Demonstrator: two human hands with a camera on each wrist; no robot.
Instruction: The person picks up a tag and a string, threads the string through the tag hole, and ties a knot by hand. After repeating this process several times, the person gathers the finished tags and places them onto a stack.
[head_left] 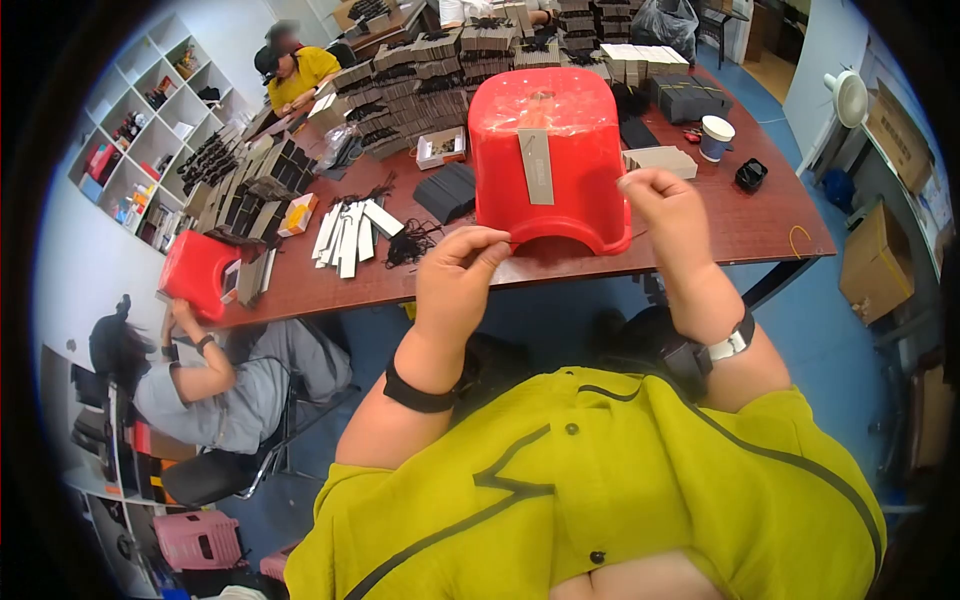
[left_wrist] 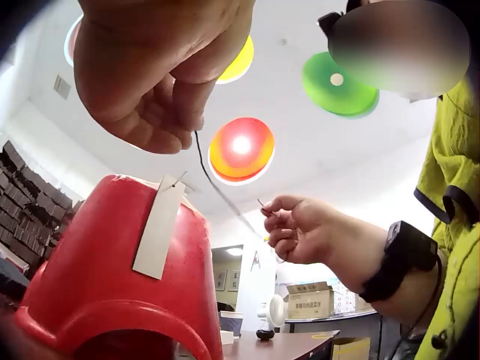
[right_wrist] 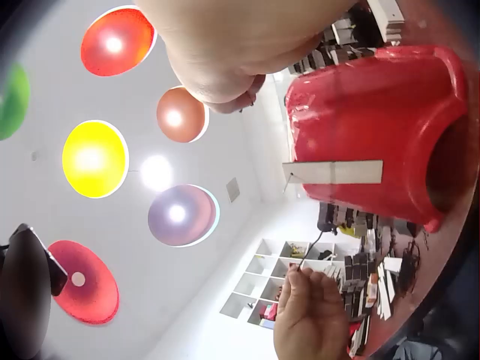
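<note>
A red plastic stool [head_left: 500, 130] stands upside-up on the table, a pale rectangular tag [head_left: 537, 168] hanging down its near side. In the left wrist view the tag [left_wrist: 159, 229] has a thin wire or cord at its top hole. My left hand [head_left: 452, 285] pinches a dark thin cord [left_wrist: 201, 159] between thumb and forefinger, left of the tag. My right hand [head_left: 675, 235], to the right of the stool, has thumb and forefinger together on a thin strand end [left_wrist: 262, 203]. Whether both hold one cord, I cannot tell.
White strips [head_left: 350, 235] and black cords [head_left: 410, 242] lie left of the stool. Stacked grey tags [head_left: 420, 85] line the back. A paper cup [head_left: 716, 138] and black container [head_left: 751, 175] stand right. Another person [head_left: 215, 390] sits left beside a second red stool [head_left: 195, 270].
</note>
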